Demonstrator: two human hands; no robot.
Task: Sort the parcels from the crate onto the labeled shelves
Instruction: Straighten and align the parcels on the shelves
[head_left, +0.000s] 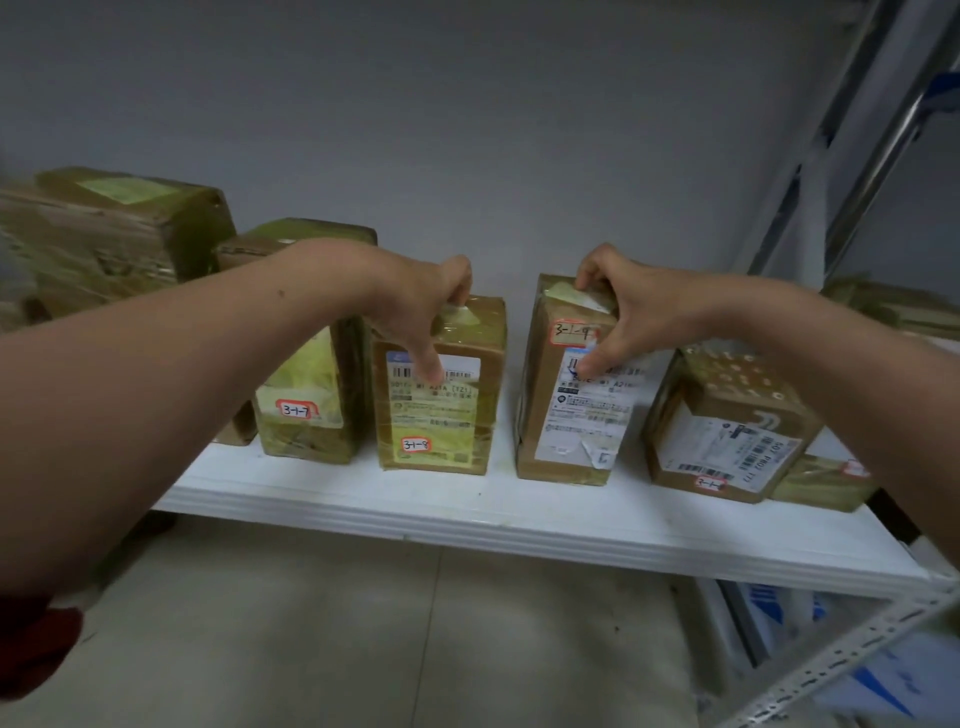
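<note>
Several taped brown parcels stand in a row on a white shelf. My left hand grips the top of the upright parcel marked 3-1-8, thumb on its front label. My right hand grips the top of the upright parcel marked 3-1-9, thumb on its front label. A narrow gap separates the two parcels. To the left stands the parcel marked 3-1-7, touching the 3-1-8 parcel.
A wider parcel lies tilted at the right with a flat one behind it. Larger boxes stand at the far left. A grey wall backs the shelf. Metal uprights rise at right; white and blue bags lie below.
</note>
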